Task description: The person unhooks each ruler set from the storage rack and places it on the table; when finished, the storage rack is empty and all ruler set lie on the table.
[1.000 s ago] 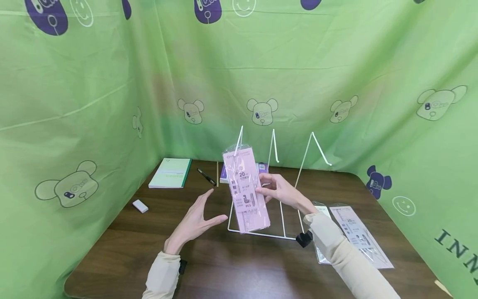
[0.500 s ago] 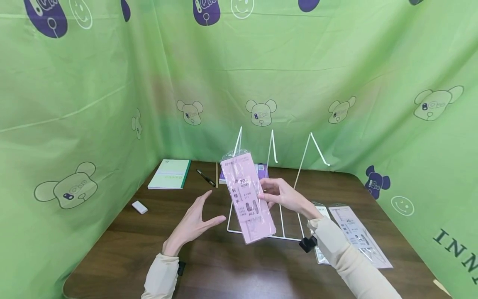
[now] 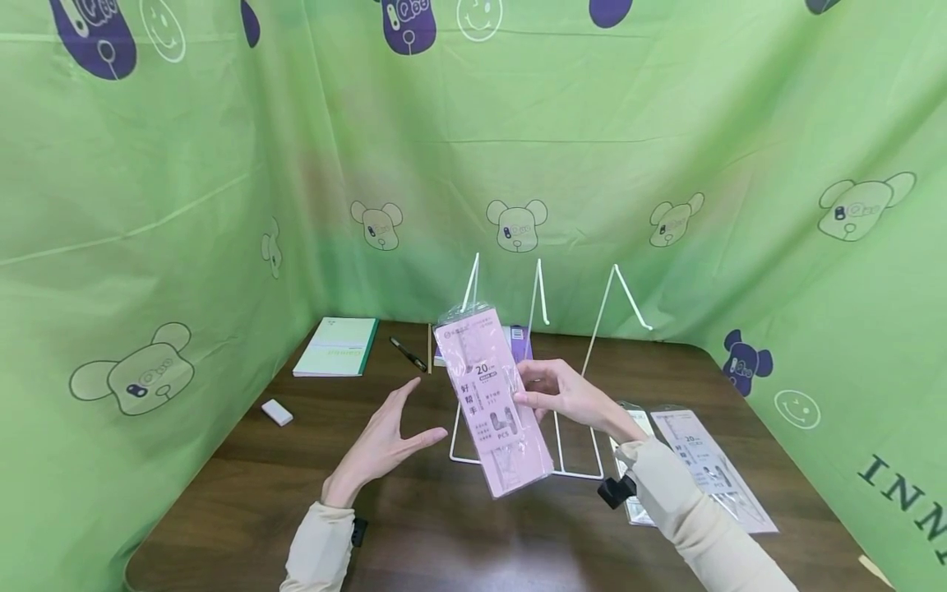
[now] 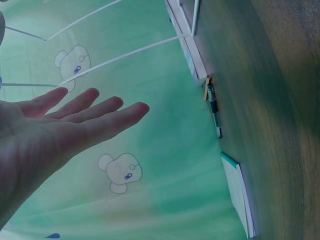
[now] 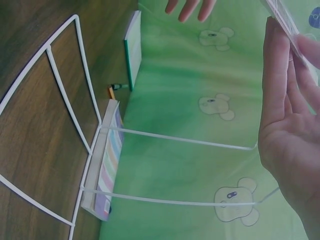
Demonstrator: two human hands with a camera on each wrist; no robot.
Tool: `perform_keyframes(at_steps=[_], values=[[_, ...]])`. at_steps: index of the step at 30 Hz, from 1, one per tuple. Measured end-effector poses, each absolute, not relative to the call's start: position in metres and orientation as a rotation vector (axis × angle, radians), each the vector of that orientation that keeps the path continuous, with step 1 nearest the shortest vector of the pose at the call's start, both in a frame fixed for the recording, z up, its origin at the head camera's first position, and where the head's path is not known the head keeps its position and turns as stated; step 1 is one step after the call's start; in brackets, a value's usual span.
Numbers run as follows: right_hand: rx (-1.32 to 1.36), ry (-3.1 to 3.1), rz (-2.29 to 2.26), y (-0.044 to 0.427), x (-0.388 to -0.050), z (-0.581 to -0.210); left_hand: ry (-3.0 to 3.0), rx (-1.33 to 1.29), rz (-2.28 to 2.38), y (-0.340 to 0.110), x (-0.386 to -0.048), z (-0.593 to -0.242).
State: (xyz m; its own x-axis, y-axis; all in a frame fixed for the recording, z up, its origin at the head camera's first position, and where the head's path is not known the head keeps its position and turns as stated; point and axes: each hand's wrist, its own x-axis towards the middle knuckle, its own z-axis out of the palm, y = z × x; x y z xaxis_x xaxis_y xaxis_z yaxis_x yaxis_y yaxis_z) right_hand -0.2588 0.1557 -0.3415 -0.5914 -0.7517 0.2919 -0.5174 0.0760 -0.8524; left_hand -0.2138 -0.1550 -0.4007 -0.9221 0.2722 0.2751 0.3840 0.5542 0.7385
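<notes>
A pink ruler-set packet [image 3: 491, 403] in a clear plastic sleeve tilts in mid-air before the white wire rack [image 3: 597, 329]. My right hand [image 3: 565, 395] pinches its right edge between thumb and fingers. In the right wrist view, the packet [image 5: 284, 20] shows nearly edge-on between that hand's [image 5: 292, 130] thumb and fingers. To the packet's left, my left hand [image 3: 381, 436] hovers with fingers spread from the thumb, touching nothing. Its fingers look fairly straight in the left wrist view. Whether the sleeve's top touches the rack's left hook, I cannot tell.
A second pink packet [image 3: 713, 473] and a white packet [image 3: 638, 511] lie at right, partly under my right forearm. Behind the rack lies a purple book [image 3: 520, 341]. A green-edged notebook [image 3: 336, 347], a pen [image 3: 408, 353], and a white eraser [image 3: 277, 412] lie left.
My right hand has brought the pink packet down and towards me, away from the left hook, and tilted it further. The left hand has hardly moved.
</notes>
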Motion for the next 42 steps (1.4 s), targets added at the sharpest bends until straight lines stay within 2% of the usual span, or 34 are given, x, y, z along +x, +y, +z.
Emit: perform_keyframes(at_steps=[22,35,42], values=[[-1.351,2.136,-1.637,0.174,-0.233,-0.322,-2.701,-0.614,-1.234,-0.153,-0.227,-0.411],[-1.165,2.431,-1.768,0.242,-0.211,-0.314,-2.854,-0.656,-1.076,-0.147,-0.248,-0.429],[-1.255,2.302,-2.013,0.287,-0.207,-0.315,-2.993,-0.613,-0.911,-0.140,-0.256,-0.437]])
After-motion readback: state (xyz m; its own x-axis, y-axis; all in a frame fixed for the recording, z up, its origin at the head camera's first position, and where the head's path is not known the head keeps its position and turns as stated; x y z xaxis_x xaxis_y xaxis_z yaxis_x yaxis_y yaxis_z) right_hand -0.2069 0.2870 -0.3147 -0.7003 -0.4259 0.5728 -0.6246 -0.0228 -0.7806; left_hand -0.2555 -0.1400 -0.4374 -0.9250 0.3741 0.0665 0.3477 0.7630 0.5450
